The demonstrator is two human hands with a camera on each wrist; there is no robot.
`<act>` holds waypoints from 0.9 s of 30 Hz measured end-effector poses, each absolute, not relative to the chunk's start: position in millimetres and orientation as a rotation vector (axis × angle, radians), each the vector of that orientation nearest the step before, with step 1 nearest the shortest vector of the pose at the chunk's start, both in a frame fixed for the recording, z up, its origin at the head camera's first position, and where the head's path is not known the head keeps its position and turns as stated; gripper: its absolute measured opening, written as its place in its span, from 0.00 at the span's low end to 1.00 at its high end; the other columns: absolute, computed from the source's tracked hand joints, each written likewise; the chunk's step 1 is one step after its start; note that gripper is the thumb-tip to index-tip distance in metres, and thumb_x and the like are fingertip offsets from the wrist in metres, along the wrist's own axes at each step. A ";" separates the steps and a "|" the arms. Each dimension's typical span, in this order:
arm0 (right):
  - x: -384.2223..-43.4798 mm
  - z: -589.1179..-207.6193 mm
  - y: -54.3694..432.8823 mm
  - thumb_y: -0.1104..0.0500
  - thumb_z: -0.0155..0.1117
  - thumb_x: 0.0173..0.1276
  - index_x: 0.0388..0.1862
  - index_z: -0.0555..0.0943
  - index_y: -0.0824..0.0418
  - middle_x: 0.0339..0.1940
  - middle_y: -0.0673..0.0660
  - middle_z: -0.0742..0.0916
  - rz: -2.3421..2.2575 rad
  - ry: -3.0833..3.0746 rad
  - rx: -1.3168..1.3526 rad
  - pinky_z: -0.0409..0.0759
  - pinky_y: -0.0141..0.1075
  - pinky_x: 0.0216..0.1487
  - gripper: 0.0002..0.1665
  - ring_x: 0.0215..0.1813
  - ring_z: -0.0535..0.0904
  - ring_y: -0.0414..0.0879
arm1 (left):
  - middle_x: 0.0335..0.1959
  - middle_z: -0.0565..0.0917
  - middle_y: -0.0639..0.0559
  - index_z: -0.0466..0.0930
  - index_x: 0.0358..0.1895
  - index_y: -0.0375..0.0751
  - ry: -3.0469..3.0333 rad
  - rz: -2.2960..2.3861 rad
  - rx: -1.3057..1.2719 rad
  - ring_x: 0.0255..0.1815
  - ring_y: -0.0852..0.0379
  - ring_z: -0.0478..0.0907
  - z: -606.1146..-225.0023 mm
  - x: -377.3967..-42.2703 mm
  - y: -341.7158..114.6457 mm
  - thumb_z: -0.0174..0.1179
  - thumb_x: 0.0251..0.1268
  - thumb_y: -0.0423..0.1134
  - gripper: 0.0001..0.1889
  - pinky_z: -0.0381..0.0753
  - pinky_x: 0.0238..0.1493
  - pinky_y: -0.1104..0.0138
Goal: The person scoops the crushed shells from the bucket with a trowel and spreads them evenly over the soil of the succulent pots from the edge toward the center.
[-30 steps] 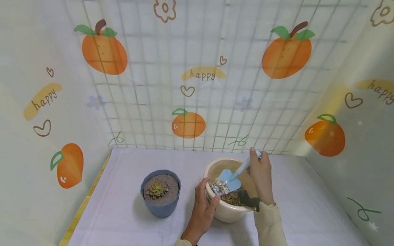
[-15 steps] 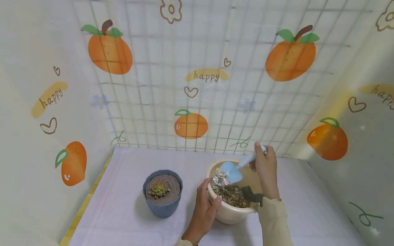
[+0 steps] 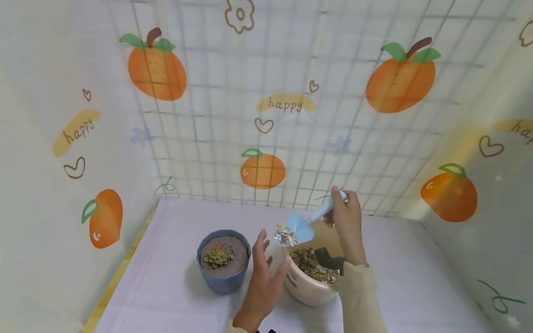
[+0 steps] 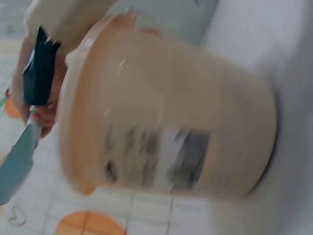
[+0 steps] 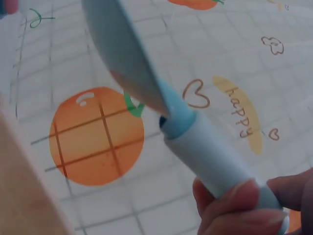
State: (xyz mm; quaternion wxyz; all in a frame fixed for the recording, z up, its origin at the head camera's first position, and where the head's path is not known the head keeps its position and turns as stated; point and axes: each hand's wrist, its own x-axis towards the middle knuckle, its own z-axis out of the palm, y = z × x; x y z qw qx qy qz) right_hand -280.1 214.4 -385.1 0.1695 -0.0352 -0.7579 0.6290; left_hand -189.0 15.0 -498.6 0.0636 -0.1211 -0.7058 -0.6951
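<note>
My right hand [image 3: 349, 222] grips the pale blue handle of a small hand trowel [image 3: 303, 227] above a cream flowerpot [image 3: 310, 292]. Light-coloured gravel [image 3: 285, 235] lies on the blade, which reaches out over the pot's left rim. In the right wrist view, fingers and thumb wrap the end of the handle [image 5: 210, 156]. Brownish gravel [image 3: 307, 264] covers the inside of the cream pot. My left hand [image 3: 262, 282] is off to the pot's left with fingers extended, holding nothing. Close in the left wrist view stands the cream pot's printed side [image 4: 156, 98], blurred.
A blue-grey pot [image 3: 225, 282] with greyish soil and a small green succulent [image 3: 218, 255] stands left of my left hand. A dark wrist-camera mount [image 3: 326, 259] overlaps the cream pot. Behind the white-covered table [image 3: 175, 296] rises a wire grid under an orange-print sheet [image 3: 212, 138].
The loaded trowel has risen out of the cream pot and moved left past its rim. My left hand has let go of the pot's rim and shifted left.
</note>
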 end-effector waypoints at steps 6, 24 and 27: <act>-288.4 -383.8 183.7 0.37 0.51 0.83 0.61 0.67 0.66 0.22 0.60 0.81 1.834 -2.184 -0.006 0.75 0.36 0.19 0.33 0.16 0.76 0.45 | 0.84 0.42 0.45 0.37 0.86 0.59 -2.023 -1.942 -0.393 0.84 0.42 0.42 -487.5 -195.5 -23.6 0.52 0.85 0.44 0.39 0.54 0.76 0.39; -294.4 -405.0 138.4 0.41 0.56 0.83 0.52 0.70 0.66 0.23 0.65 0.83 1.808 -2.354 0.210 0.85 0.44 0.24 0.27 0.19 0.82 0.54 | 0.81 0.54 0.48 0.48 0.85 0.56 -2.152 -1.664 -0.159 0.60 0.50 0.72 -490.4 -202.6 -78.4 0.47 0.86 0.52 0.32 0.74 0.56 0.45; -291.9 -406.2 134.0 0.41 0.57 0.82 0.51 0.71 0.64 0.24 0.64 0.84 1.794 -2.399 0.269 0.86 0.44 0.24 0.26 0.20 0.83 0.56 | 0.81 0.55 0.48 0.50 0.85 0.54 -2.159 -1.646 -0.145 0.60 0.50 0.71 -492.3 -202.0 -77.9 0.48 0.86 0.52 0.32 0.75 0.56 0.45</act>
